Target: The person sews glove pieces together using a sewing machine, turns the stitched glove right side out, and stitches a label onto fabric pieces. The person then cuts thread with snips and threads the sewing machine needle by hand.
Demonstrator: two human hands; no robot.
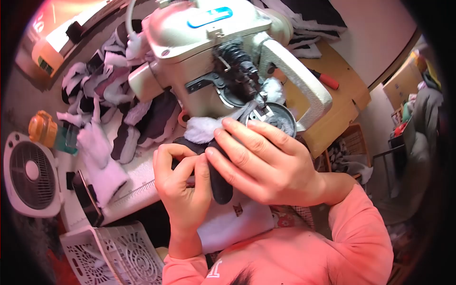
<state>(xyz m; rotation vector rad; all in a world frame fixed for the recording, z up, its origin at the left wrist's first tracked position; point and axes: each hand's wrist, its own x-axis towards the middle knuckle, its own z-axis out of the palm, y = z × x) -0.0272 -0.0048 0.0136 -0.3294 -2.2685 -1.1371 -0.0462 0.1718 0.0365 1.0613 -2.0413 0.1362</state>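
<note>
A dark fabric piece with white fleece lining (221, 186) lies between my two hands, just in front of the feed disc (287, 118) of a cream sewing machine (183, 71). With thumb and fingers pinched together, my left hand (183, 187) grips its left side. My right hand (268, 164) is closed over its upper edge, close to the disc, with the fingertips partly hiding the cloth. A tuft of white fleece (202, 129) sticks out above my left fingers. The needle area (260, 100) sits right above the disc.
Several fleece-lined pieces (107, 80) are heaped left of the machine. A fan (32, 171), a phone-like dark device (88, 197) and a white plastic crate (114, 254) are at the left. A red-handled tool (328, 80) lies on the tabletop at the right.
</note>
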